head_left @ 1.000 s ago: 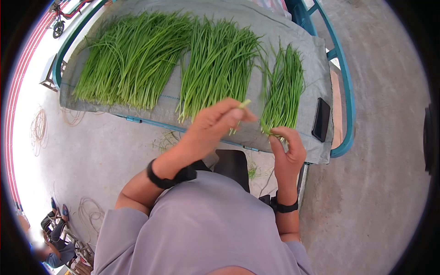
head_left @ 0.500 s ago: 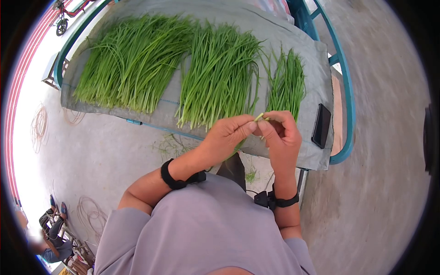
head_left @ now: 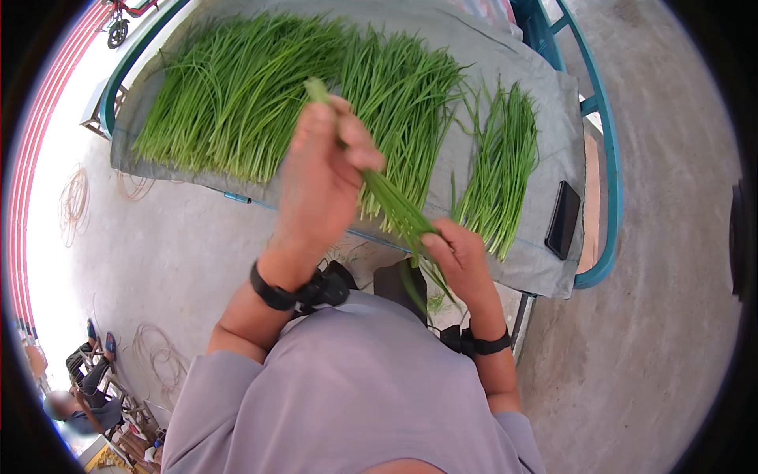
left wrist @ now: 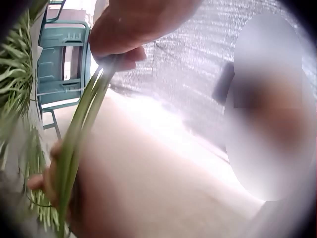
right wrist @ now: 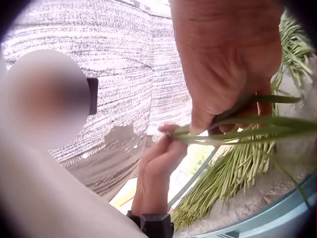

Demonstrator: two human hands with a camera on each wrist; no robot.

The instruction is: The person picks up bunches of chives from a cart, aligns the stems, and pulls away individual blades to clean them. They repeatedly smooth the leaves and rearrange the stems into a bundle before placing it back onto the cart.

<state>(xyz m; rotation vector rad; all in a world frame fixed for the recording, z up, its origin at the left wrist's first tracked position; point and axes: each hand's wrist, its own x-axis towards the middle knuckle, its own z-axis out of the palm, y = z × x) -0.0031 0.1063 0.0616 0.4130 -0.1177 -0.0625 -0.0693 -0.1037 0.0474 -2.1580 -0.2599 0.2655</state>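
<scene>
A thin bunch of garlic chives (head_left: 399, 207) is stretched between the two hands. My left hand (head_left: 320, 178) is raised in front of the piles and grips it near the pale base, which pokes out above the fingers. Lower and to the right, my right hand (head_left: 460, 254) pinches the leafy part between thumb and fingers, and loose leaf tips hang below. In the left wrist view several long blades (left wrist: 81, 126) run from one hand to the other. The right wrist view has the left hand (right wrist: 161, 163) just beyond the right hand (right wrist: 230, 64).
Two large chive piles (head_left: 237, 103) and a smaller one (head_left: 501, 174) lie on a grey cloth (head_left: 564, 103) over a cart with a blue-green rail (head_left: 612, 197). A phone (head_left: 562, 221) sits at the right edge. Another person (head_left: 95, 395) sits at lower left.
The hands were close together at the stem ends half a second ago. Now the left hand has risen up and leftward with the base, while the right hand is lower on the leaves.
</scene>
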